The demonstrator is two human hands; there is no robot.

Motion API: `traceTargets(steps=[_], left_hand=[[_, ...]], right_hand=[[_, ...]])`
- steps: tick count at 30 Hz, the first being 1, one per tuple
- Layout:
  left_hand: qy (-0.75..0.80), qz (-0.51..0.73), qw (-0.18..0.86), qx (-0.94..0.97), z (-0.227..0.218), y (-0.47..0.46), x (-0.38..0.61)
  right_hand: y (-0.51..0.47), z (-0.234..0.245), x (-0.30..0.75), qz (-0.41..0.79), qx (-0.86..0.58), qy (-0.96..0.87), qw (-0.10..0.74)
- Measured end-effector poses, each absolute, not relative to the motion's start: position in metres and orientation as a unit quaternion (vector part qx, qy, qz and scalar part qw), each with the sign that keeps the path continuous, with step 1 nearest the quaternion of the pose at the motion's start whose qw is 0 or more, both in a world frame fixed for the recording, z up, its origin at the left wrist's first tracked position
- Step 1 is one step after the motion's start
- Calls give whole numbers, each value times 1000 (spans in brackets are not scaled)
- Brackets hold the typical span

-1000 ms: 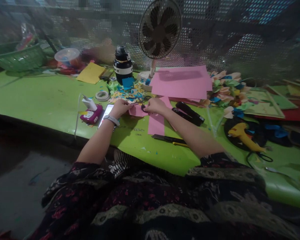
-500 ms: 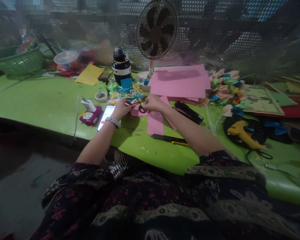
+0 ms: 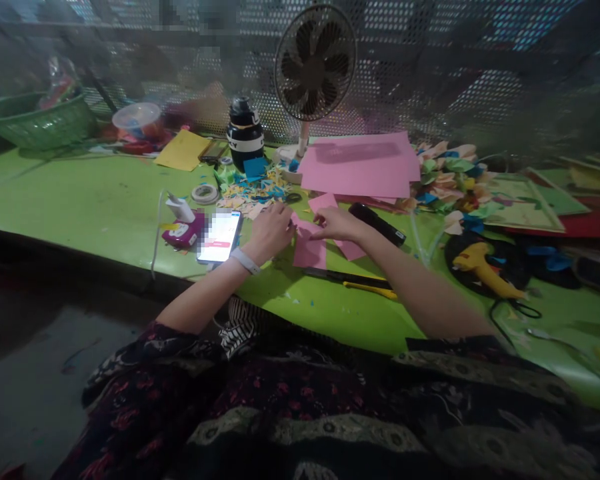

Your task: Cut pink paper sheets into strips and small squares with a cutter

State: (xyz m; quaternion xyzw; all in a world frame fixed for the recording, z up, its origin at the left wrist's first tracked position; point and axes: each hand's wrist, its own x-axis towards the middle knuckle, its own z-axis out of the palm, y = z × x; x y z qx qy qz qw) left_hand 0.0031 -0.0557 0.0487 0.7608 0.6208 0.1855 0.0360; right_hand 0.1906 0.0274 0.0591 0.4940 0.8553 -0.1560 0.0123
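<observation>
in the head view, we see that the dark scissors [image 3: 293, 198] have left our right hand [image 3: 336, 225]: half a second ago it was at their loops, and now a loop lies near 11 o'clock of the front pink strip [image 3: 310, 255], at the edge of the paper scraps [image 3: 260, 191]. we take that as a pause in cutting, with the paper itself being handled instead. the right fingers are spread over the top of that strip and seem to touch it; whether they pinch it, we cannot tell. our left hand [image 3: 271, 233] has shifted in beside the strip's 10 o'clock corner, its fingers curled down, and what lies under them is hidden (so we cannot tell if they grasp anything). a second pink strip [image 3: 351, 249] slants out at 3 o'clock.

the green worktop [image 3: 80, 193] is busy. from the front strip, a lit phone [image 3: 223, 240] is at 9 o'clock, a tape roll [image 3: 205, 194] at 10, pink sheets [image 3: 357, 160] at 1, a black stapler [image 3: 379, 225] toward 2, and a yellow glue gun [image 3: 485, 267] at 3.

a fan [image 3: 315, 67] stands at 12, before a perforated screen [image 3: 405, 87]; a green basket [image 3: 35, 123] sits far off at 10.
</observation>
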Motion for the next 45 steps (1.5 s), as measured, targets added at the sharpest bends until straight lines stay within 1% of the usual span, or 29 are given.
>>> traceTargets(steps=[3, 6, 9, 12, 14, 16, 18, 19, 21, 23, 28, 33, 37, 41, 43, 45], left_hand=[[598, 167, 56, 782, 49, -58, 12], [595, 186, 74, 778, 51, -58, 13], [602, 222, 89, 762, 53, -56, 10], [604, 286, 123, 733, 51, -52, 6], [595, 324, 209, 706, 46, -45, 7], [562, 334, 359, 666, 41, -37, 10], [508, 334, 503, 615, 36, -29, 14], [482, 339, 550, 592, 34, -26, 16], [447, 360, 595, 563, 33, -23, 20], [434, 374, 607, 551, 33, -23, 22], [431, 362, 624, 542, 35, -27, 27], [431, 378, 647, 503, 37, -31, 31], [430, 384, 673, 463, 34, -36, 33], [429, 407, 669, 449, 30, -35, 32], [432, 406, 671, 446, 29, -34, 29], [431, 400, 684, 432, 30, -33, 26]], right_hand=[[24, 56, 192, -198, 493, 847, -10], [23, 54, 196, -222, 487, 843, -46], [22, 54, 204, -265, 485, 827, -109], [19, 56, 213, -356, 483, 776, -193], [16, 58, 219, -429, 468, 733, -244], [11, 60, 224, -475, 453, 702, -277], [6, 62, 229, -484, 458, 681, -304], [4, 62, 232, -483, 468, 668, -319], [-1, 62, 238, -485, 497, 630, -347], [-5, 61, 246, -501, 518, 592, -360], [-14, 51, 257, -537, 517, 574, -339], [-17, 38, 250, -517, 460, 577, -434], [-26, 38, 246, -464, 457, 589, -479], [-40, 48, 249, -381, 433, 672, -464], [-42, 49, 252, -357, 417, 700, -457], [-41, 45, 254, -339, 400, 712, -467]])
